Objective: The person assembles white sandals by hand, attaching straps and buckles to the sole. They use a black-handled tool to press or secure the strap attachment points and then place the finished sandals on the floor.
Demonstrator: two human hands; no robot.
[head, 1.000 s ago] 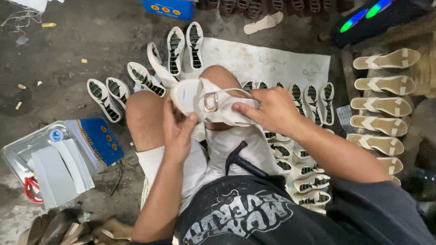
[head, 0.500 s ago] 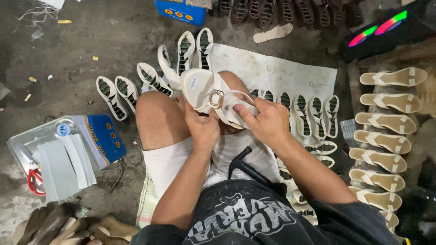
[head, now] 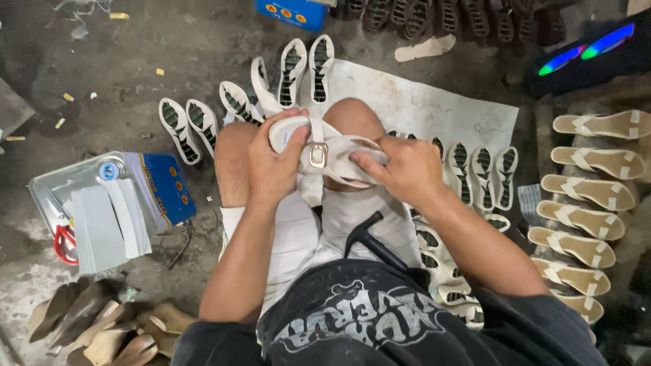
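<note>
A hammer (head: 369,238) lies in the lap. Above it, over the knees, the sandal (head: 325,152) runs left to right: the left hand (head: 271,166) clasps its left end, the right hand (head: 397,169) pinches its right end. Soles (head: 305,68) lie beyond.

Left hand (head: 272,166) and right hand (head: 400,169), both clenched.

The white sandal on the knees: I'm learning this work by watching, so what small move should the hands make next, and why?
Probably press the strap down against the sole with the right hand while the left hand steadies it. The white sandal rests on the knees, the left hand grips one end, and the right fingers already lie on the strap beside the metal buckle.
</note>
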